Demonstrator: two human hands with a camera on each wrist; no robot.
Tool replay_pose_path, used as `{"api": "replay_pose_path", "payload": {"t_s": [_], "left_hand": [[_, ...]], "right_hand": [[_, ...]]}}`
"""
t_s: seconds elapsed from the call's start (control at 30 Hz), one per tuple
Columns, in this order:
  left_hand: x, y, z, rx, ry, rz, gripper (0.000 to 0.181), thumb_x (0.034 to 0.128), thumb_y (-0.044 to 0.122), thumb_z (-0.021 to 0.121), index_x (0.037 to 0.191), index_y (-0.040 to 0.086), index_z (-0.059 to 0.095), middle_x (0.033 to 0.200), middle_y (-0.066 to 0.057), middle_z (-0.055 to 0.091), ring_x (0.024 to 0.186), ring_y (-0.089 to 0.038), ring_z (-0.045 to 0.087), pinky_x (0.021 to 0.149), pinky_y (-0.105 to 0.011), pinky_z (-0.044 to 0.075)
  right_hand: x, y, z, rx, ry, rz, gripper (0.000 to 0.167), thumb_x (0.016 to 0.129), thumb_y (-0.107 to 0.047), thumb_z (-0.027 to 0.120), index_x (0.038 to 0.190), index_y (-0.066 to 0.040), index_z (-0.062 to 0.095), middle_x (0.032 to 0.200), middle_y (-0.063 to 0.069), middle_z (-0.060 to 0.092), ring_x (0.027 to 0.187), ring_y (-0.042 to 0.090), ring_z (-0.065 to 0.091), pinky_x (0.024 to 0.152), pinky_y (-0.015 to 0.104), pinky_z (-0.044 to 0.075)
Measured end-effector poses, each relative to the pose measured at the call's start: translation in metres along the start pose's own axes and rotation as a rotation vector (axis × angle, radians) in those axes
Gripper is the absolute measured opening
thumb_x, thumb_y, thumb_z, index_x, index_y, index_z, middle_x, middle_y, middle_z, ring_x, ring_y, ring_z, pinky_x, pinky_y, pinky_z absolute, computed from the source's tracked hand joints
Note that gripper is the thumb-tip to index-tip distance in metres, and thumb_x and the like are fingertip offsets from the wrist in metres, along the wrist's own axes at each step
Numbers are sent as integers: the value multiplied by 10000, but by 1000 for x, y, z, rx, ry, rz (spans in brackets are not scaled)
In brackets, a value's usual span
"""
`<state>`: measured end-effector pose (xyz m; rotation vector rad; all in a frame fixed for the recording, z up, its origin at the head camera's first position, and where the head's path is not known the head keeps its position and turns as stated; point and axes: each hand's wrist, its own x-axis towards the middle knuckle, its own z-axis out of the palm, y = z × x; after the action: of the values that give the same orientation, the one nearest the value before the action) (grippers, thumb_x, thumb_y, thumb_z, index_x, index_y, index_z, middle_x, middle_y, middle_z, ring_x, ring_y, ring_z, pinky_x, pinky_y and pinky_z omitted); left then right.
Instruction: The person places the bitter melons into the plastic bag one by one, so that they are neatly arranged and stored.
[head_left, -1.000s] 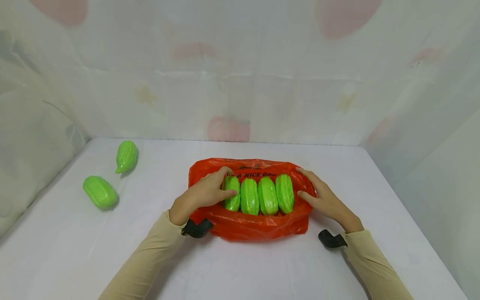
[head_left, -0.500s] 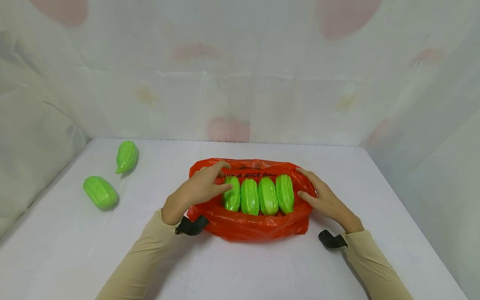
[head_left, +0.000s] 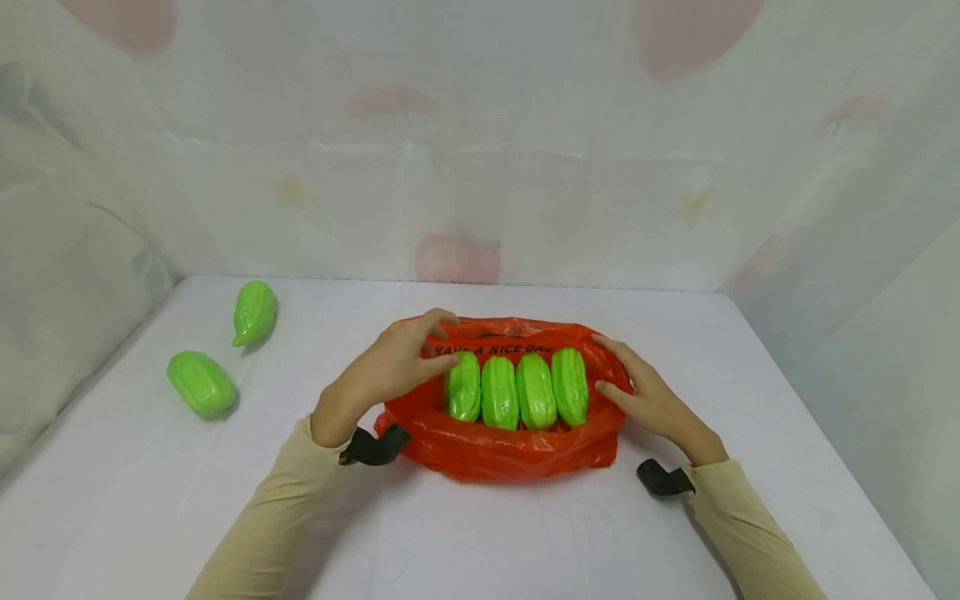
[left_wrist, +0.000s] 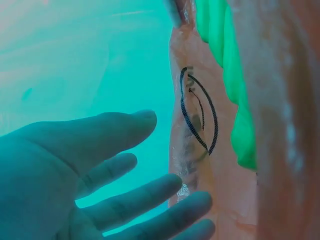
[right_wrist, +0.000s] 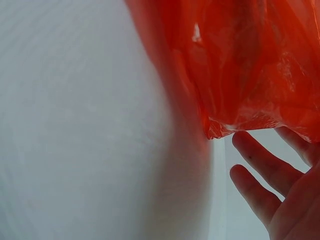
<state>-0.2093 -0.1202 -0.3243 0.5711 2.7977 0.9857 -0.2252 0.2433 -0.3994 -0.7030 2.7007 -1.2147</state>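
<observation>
A red plastic bag (head_left: 510, 458) lies with its mouth spread on the white table, with several glossy green ribbed gourds (head_left: 498, 393) side by side inside. My left hand (head_left: 393, 362) hovers over the bag's left end, fingers apart and holding nothing, its thumb near the leftmost gourd. In the left wrist view, the left hand (left_wrist: 55, 180) is spread beside the bag wall. My right hand (head_left: 648, 404) holds the bag's right rim, thumb inside and fingers outside. In the right wrist view, fingertips (right_wrist: 245, 140) meet the bag's edge; the right thumb is hidden there.
Two more green gourds lie on the left of the table: a pointed one (head_left: 254, 312) farther back and a blunt one (head_left: 201, 384) nearer. A pale printed curtain (head_left: 585, 217) hangs along the back edge. Black wrist mounts (head_left: 663, 478) stick out below both wrists.
My left hand has drawn back to the left and up from the leftmost gourd, uncovering more of it and of the bag's lettering. The right hand and the gourds stay put.
</observation>
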Motion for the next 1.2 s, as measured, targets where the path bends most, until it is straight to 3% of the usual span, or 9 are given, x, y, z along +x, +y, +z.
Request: {"api": "replay_pose_path", "payload": {"t_s": [0.3,0.5,0.73,0.9,1.2], "left_hand": [[0,0,-5,-3,31,21,475,934,195,692,1364,79,530,1268,-163,641,1154,-343,619,947,-499,524],[-6,-6,-20,-16,102,32,383,930,151,687,1290,59,595,1242,-159,659,1083,-331,648,926,-501,532],[-13,-11,-32,-6,174,-3,367,944,163,660,1296,80,592,1247,-176,651,1066,-325,648,906,-499,536],[-17,-20,-36,21,195,-17,377,944,156,653,1303,69,579,1242,-174,649,1082,-354,641,961,-513,511],[-28,-42,-40,63,257,-32,367,948,147,632,1303,73,576,1241,-177,640,1077,-381,625,950,-527,497]], "right_hand": [[0,0,0,6,0,7,634,987,-131,571,1554,-133,287,1536,187,375,1374,413,404,1060,661,390],[0,0,0,10,6,-1,633,983,-124,574,1551,-128,295,1533,190,377,1369,414,409,1057,661,394],[-1,1,0,12,2,8,629,989,-141,573,1552,-136,293,1548,190,363,1385,420,393,1063,668,382],[-1,1,0,13,2,11,629,987,-133,570,1552,-136,293,1544,186,368,1378,415,398,1060,667,387],[0,2,-1,16,0,7,629,986,-130,569,1551,-136,293,1542,183,368,1386,414,390,1069,672,373]]}}
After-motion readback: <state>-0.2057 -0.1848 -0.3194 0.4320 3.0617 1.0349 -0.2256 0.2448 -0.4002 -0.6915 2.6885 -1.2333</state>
